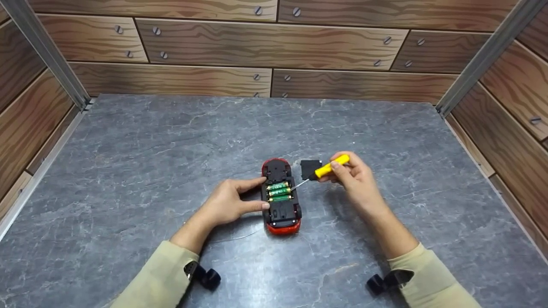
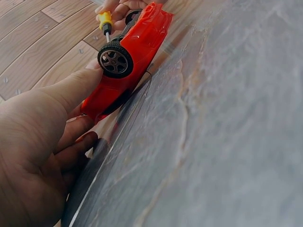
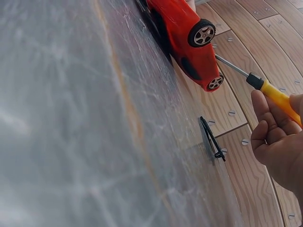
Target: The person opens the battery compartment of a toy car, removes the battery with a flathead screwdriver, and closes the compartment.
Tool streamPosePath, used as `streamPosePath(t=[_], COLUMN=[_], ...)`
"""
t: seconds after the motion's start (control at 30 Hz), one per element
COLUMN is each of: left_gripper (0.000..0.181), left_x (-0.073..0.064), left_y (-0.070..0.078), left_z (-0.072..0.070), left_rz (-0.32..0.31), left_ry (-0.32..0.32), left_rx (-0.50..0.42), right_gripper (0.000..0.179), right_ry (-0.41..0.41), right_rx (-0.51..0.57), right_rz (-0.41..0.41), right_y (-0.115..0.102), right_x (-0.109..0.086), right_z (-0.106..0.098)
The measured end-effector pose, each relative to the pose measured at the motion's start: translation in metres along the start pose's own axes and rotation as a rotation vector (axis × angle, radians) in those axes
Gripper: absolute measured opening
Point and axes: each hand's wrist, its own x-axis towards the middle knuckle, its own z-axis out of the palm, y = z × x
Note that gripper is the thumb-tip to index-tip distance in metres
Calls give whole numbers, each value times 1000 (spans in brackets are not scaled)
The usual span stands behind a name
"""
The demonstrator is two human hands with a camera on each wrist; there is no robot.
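Observation:
A red toy car (image 1: pixel 283 230) lies upside down on the table, its black underside up and the battery compartment uncovered. Several green batteries (image 1: pixel 279 191) sit side by side inside it. My left hand (image 1: pixel 227 201) holds the car by its left side, thumb and forefinger at the edge; the thumb is by a wheel (image 2: pixel 115 59) in the left wrist view. With my right hand (image 1: pixel 357 182) I grip a yellow-handled screwdriver (image 1: pixel 332 166). Its thin metal shaft slants down left, the tip at the right end of the batteries. A black battery cover (image 1: pixel 311 169) lies right of the car.
The grey marbled table (image 1: pixel 171 141) spreads around the car. Wood-patterned panels (image 1: pixel 274 42) stand behind it and at both sides, with metal corner posts (image 1: pixel 483 60). A thin pale line (image 1: pixel 239 236) runs across the table near the left wrist.

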Motion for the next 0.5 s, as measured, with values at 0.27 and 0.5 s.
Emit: streamPosePath(t=[0.27, 0.5], left_gripper=[71, 69], left_x=[0, 0], left_y=[0, -1], left_z=[0, 1], left_rz=[3, 26], left_ry=[2, 10], left_rx=[15, 13], right_gripper=[12, 10], right_ry=[1, -6], right_rx=[7, 31], right_rz=[-3, -32], right_y=[-1, 0], right_x=[0, 0], right_z=[1, 1])
